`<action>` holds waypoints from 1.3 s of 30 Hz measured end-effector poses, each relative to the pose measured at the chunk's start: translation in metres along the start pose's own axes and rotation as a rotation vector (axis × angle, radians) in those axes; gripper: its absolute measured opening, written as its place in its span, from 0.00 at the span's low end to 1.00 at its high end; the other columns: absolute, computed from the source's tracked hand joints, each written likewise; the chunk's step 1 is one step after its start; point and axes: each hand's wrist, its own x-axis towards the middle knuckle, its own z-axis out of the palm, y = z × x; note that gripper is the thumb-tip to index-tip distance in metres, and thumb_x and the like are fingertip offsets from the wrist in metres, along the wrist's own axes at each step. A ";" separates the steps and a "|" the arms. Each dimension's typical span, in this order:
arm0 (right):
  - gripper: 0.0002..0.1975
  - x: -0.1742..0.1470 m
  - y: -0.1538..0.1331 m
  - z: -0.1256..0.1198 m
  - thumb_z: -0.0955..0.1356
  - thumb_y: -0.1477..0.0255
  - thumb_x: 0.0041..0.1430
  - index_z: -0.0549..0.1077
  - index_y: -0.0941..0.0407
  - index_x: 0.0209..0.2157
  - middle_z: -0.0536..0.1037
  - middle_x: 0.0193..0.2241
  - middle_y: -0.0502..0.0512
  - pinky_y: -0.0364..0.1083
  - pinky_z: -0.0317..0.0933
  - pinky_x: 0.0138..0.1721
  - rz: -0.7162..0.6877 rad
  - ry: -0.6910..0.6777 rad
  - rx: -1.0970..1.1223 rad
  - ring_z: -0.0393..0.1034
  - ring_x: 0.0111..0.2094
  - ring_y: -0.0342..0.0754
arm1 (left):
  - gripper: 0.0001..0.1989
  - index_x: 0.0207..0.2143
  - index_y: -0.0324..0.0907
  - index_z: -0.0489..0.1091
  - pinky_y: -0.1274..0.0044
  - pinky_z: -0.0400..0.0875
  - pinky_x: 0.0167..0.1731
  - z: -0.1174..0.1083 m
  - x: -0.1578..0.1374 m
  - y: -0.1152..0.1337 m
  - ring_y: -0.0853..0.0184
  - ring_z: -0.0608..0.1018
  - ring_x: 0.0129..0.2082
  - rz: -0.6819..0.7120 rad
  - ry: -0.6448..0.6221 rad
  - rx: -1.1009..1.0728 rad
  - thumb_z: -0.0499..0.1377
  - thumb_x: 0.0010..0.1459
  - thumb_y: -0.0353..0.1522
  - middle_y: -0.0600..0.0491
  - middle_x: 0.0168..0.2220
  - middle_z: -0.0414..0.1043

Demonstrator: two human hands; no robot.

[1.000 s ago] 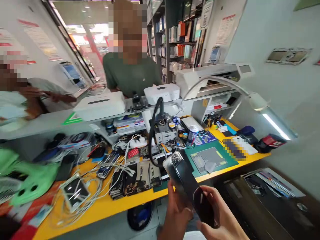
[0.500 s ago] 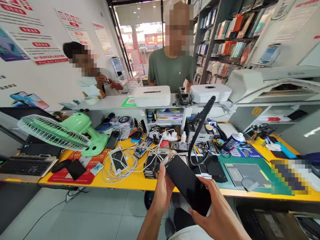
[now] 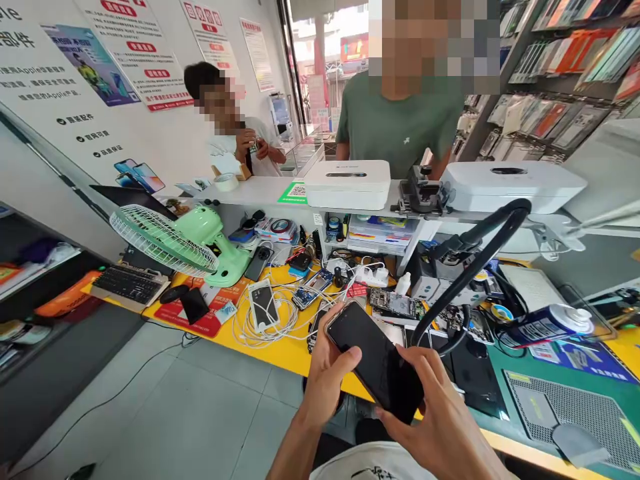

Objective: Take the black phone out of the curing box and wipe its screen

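Between both hands I hold a black smartphone (image 3: 376, 357), tilted, its dark glossy face turned up toward me. My left hand (image 3: 327, 363) wraps the phone's left edge, with the thumb lying over the screen. The fingers of my right hand (image 3: 425, 393) grip its right edge and lower end. Just behind the phone, the yellow bench top (image 3: 280, 350) carries a white phone (image 3: 263, 305) amid a tangle of white cable (image 3: 295, 323). Opened phone circuit boards (image 3: 395, 303) lie farther back.
A green fan (image 3: 200, 233) stands at left by a keyboard (image 3: 130, 285). At right, a black bent hose (image 3: 465, 267) arches over the bench, near a spray can (image 3: 547, 323) and a green mat (image 3: 515, 373). Two people (image 3: 400, 127) are beyond the counter, which bears white boxes (image 3: 350, 190).
The view has turned to the left and come closer to the bench. My left thumb has moved from the phone's edge onto its screen. Both hands still hold it.
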 end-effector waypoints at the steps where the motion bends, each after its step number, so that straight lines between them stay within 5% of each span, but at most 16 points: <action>1: 0.30 0.002 -0.001 0.001 0.70 0.68 0.53 0.59 0.52 0.57 0.65 0.49 0.60 0.47 0.71 0.30 0.000 -0.003 -0.001 0.73 0.35 0.49 | 0.38 0.64 0.51 0.56 0.64 0.61 0.63 -0.002 0.002 0.001 0.53 0.64 0.63 0.006 0.001 0.019 0.68 0.54 0.31 0.48 0.60 0.66; 15: 0.32 0.013 -0.053 0.050 0.70 0.69 0.53 0.58 0.52 0.58 0.64 0.52 0.61 0.53 0.72 0.43 0.065 0.068 -0.007 0.73 0.44 0.54 | 0.37 0.63 0.49 0.57 0.65 0.66 0.59 -0.053 0.019 0.035 0.53 0.69 0.59 -0.050 -0.017 0.199 0.68 0.55 0.36 0.46 0.61 0.65; 20: 0.33 0.018 -0.067 0.069 0.69 0.70 0.54 0.56 0.50 0.60 0.65 0.52 0.61 0.52 0.73 0.40 0.037 0.134 -0.061 0.73 0.43 0.54 | 0.35 0.63 0.50 0.57 0.65 0.70 0.56 -0.071 0.027 0.048 0.53 0.70 0.58 -0.118 -0.035 0.161 0.67 0.57 0.39 0.46 0.60 0.66; 23: 0.34 0.021 -0.070 0.077 0.71 0.67 0.54 0.58 0.50 0.60 0.67 0.51 0.62 0.59 0.71 0.46 -0.043 0.205 -0.183 0.69 0.49 0.61 | 0.36 0.64 0.50 0.55 0.65 0.71 0.54 -0.079 0.029 0.053 0.52 0.69 0.59 -0.105 -0.049 0.165 0.66 0.58 0.39 0.45 0.60 0.66; 31: 0.44 0.023 -0.068 0.089 0.71 0.63 0.56 0.47 0.55 0.68 0.69 0.53 0.66 0.63 0.67 0.50 -0.072 0.292 -0.265 0.62 0.55 0.65 | 0.35 0.64 0.52 0.56 0.67 0.69 0.56 -0.087 0.035 0.056 0.55 0.70 0.58 -0.101 -0.035 0.152 0.67 0.57 0.39 0.47 0.60 0.66; 39: 0.42 0.025 -0.064 0.098 0.72 0.61 0.58 0.51 0.52 0.68 0.72 0.55 0.65 0.63 0.66 0.53 -0.081 0.320 -0.226 0.65 0.56 0.64 | 0.38 0.64 0.52 0.56 0.69 0.77 0.45 -0.086 0.044 0.057 0.55 0.75 0.52 -0.207 -0.013 0.077 0.69 0.54 0.40 0.46 0.57 0.69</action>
